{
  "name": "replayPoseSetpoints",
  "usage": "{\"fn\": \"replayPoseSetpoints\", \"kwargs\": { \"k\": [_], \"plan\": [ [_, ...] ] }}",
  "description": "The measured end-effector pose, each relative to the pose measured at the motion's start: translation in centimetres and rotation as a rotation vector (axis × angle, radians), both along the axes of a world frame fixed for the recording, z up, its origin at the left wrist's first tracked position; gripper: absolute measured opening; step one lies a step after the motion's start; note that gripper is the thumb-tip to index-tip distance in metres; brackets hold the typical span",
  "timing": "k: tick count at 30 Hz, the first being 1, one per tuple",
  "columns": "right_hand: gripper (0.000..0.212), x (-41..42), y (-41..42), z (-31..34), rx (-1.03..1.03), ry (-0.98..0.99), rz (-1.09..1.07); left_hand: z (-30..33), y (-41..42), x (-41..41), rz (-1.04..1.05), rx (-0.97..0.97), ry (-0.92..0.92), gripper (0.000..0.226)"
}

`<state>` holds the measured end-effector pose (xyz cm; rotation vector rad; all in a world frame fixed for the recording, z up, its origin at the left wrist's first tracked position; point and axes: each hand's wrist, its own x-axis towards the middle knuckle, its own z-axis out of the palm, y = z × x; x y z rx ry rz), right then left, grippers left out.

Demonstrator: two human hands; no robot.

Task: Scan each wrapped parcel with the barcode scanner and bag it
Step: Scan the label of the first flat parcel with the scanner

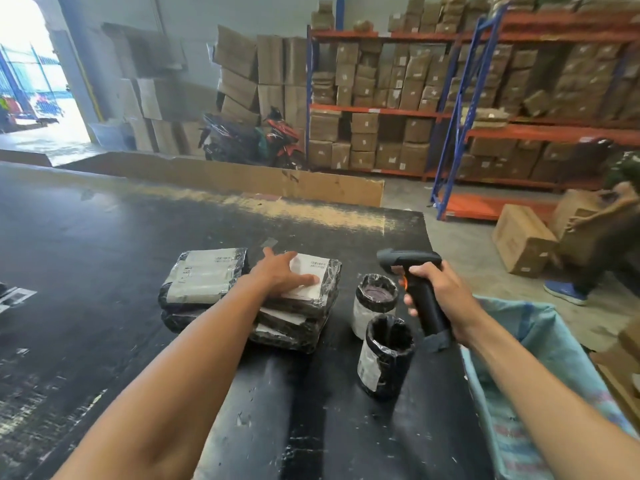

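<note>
Head view: left hand (pixel 282 271) laid flat, fingers straight, on white label of top flat wrapped parcel (pixel 311 277), stacked mid-table. Second parcel stack (pixel 202 277) just left of it, touching. Right hand (pixel 438 285) wrapped round black barcode scanner (pixel 417 289), nose aimed left. Two black-wrapped cylindrical parcels (pixel 375 303) upright near scanner on black table (pixel 104 254). Woven blue sack (pixel 533 362) open at near right.

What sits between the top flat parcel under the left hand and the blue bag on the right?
Two upright cylindrical parcels stand on the black table between the flat parcel and the blue bag. The right hand, gripping the barcode scanner, hovers there too.
</note>
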<state>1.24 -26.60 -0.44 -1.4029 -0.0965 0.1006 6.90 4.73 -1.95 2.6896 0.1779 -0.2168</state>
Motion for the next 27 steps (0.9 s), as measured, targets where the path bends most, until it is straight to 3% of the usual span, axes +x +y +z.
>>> {"fn": "replayPoseSetpoints", "kwargs": {
  "k": [4,8,12,17,20,27],
  "plan": [
    [0.039,-1.9,3.7,0.2,-0.072,-0.004,-0.029,-0.8,1.6,1.4,-0.057,-0.06,0.077,0.127],
    [0.046,-3.1,6.6,-0.1,-0.034,0.02,-0.087,-1.0,2.7,3.4,-0.139,-0.131,0.147,0.14],
    [0.046,-4.0,8.2,-0.1,-0.059,0.011,-0.137,-1.5,3.2,4.4,-0.154,-0.317,0.081,0.128],
    [0.046,-5.3,9.6,0.1,-0.104,0.008,-0.197,-1.6,3.5,3.4,-0.151,-0.556,-0.14,0.091],
    [0.049,-6.0,10.5,0.5,-0.111,0.01,-0.224,-1.7,3.7,2.4,-0.167,-0.741,-0.14,0.077],
    [0.056,-7.2,12.5,1.8,-0.035,0.032,-0.262,-1.9,4.2,0.3,-0.275,-0.794,-0.105,0.07]
  ]
}}
